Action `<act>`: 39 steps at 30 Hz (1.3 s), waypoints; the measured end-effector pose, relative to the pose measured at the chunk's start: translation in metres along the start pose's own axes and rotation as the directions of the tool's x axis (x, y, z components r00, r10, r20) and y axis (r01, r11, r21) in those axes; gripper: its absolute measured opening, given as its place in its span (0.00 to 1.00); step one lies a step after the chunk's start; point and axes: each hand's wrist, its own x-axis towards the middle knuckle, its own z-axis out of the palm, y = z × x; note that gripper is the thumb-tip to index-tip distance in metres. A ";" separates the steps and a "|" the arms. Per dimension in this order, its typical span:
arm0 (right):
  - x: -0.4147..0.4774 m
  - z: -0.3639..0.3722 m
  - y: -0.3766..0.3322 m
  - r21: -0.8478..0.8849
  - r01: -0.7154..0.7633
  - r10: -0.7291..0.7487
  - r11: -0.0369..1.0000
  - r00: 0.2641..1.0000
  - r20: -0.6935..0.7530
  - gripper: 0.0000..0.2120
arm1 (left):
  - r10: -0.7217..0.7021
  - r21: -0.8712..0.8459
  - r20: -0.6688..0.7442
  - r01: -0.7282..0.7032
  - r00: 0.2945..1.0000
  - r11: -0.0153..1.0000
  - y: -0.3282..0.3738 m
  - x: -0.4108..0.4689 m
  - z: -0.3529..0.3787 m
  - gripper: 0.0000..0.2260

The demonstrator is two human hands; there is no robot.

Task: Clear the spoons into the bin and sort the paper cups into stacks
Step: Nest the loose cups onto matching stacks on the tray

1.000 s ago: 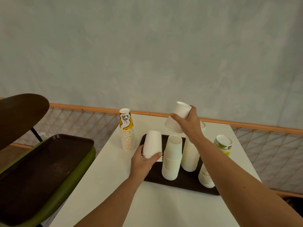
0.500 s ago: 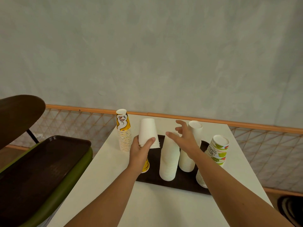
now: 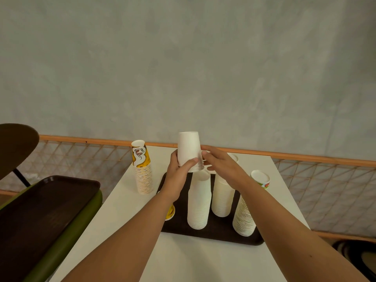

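My left hand (image 3: 179,176) holds a plain white paper cup (image 3: 188,149) upside down, above the dark tray (image 3: 213,231). The fingers of my right hand (image 3: 221,165) touch the cup's right side near its rim. Below them, two stacks of plain white cups (image 3: 199,202) (image 3: 222,196) stand on the tray. A stack with green and red print (image 3: 247,212) leans at the tray's right end. A yellow printed stack (image 3: 143,171) stands on the white table (image 3: 183,259) left of the tray. A single yellow cup (image 3: 170,213) peeks out under my left forearm. No spoons are visible.
A second dark tray (image 3: 46,210) rests on a green bin or seat at the left. A dark round chair back (image 3: 16,145) is at the far left. An orange rail with mesh (image 3: 325,190) runs behind the table, against a grey wall.
My left hand lifted the white cup from the tray up and to the right, over the white stacks. My right hand, which had let go of its cup, came to touch this one.
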 end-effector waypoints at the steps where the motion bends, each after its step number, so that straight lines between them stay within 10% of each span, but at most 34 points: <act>1: 0.000 -0.002 0.000 0.007 0.001 -0.001 1.000 1.000 -0.005 0.16 | 0.000 0.008 0.027 -0.001 1.000 1.000 0.000 0.001 0.002 0.26; 18: -0.002 -0.012 0.029 0.085 -0.101 0.108 0.991 0.990 -0.088 0.18 | -0.129 0.334 0.168 0.067 0.977 0.940 -0.033 0.013 0.006 0.38; 26: 0.009 -0.004 -0.016 -0.074 0.119 -0.135 0.990 0.949 -0.285 0.14 | 0.000 0.146 -0.192 0.028 0.981 0.989 -0.017 0.012 -0.016 0.18; 39: 0.049 0.097 -0.057 -0.250 0.164 -0.176 0.954 0.984 -0.026 0.22 | 0.107 0.243 -0.414 -0.004 0.904 0.970 -0.036 0.045 -0.111 0.17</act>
